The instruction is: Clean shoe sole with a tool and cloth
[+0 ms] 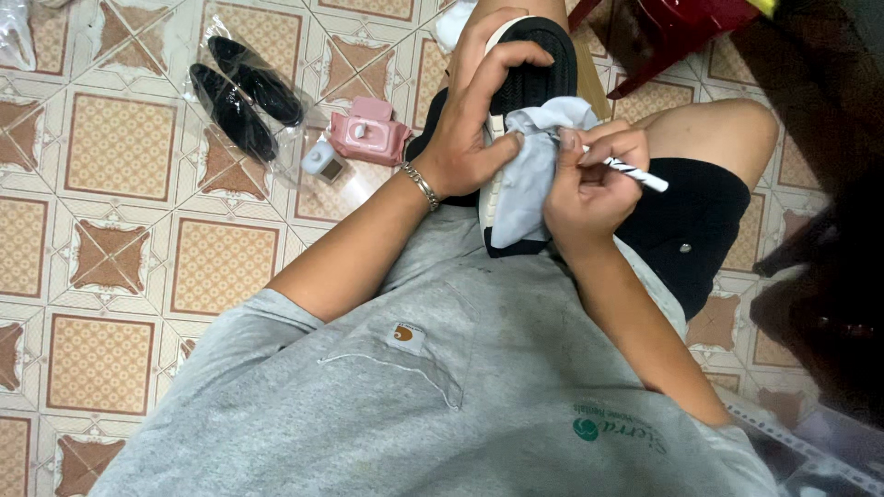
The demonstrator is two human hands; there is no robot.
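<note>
Black with a white sole edge, the shoe (529, 74) lies sole-up on the person's lap, and a pale grey cloth (527, 175) is pressed against its side; judging by the cloth in place, the wiping looks under way, though how much of that edge is clean I cannot tell. Left hand (474, 120) curls over the shoe, fingers wrapped and thumb on the cloth, while beside the shoe the right hand (589, 179) pinches the cloth with a striped white pen-like stick (635, 173).

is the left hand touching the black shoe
Touching. The head view shows the left hand wrapped over the black shoe, fingers pressed on its ribbed sole.
</note>
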